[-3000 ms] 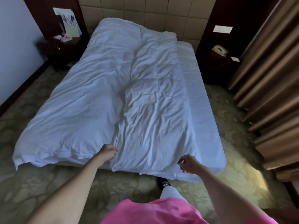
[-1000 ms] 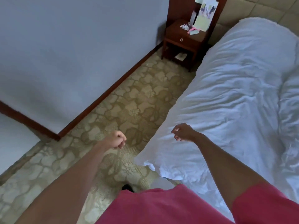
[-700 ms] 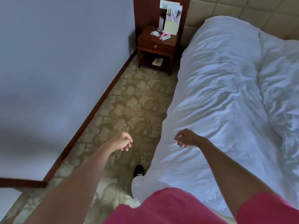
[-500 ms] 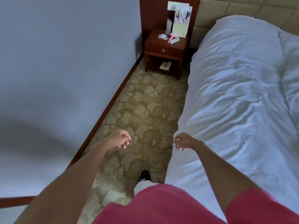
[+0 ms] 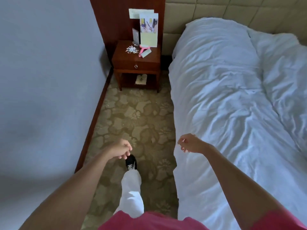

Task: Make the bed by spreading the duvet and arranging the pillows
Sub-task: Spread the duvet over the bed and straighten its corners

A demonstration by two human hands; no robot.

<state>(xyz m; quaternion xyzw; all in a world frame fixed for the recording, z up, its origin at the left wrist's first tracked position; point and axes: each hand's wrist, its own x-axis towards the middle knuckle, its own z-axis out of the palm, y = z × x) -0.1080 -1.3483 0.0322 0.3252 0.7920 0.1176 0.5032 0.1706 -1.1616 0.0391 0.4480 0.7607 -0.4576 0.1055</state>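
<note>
The duvet (image 5: 232, 105) lay along the bed, its long axis running toward the headboard, to the person's right. The right hand (image 5: 191, 143) hovered at its edge, nearer than the left hand (image 5: 118, 149); both hands' fingers were loosely curled and empty.

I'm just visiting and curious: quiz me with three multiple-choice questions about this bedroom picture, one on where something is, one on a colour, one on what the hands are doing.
1. Where is the nightstand?
A. Between the wall and the bed's head
B. At the bed's foot
C. On the bed

2. What colour is the duvet?
A. Brown
B. White
C. Pink

3. What do the hands hold?
A. A pillow
B. The duvet's edge
C. Nothing

Answers:
1. A, it stands in the corner beside the headboard.
2. B, the duvet is white all over.
3. C, the left hand and right hand hang loosely curled and empty.
</note>
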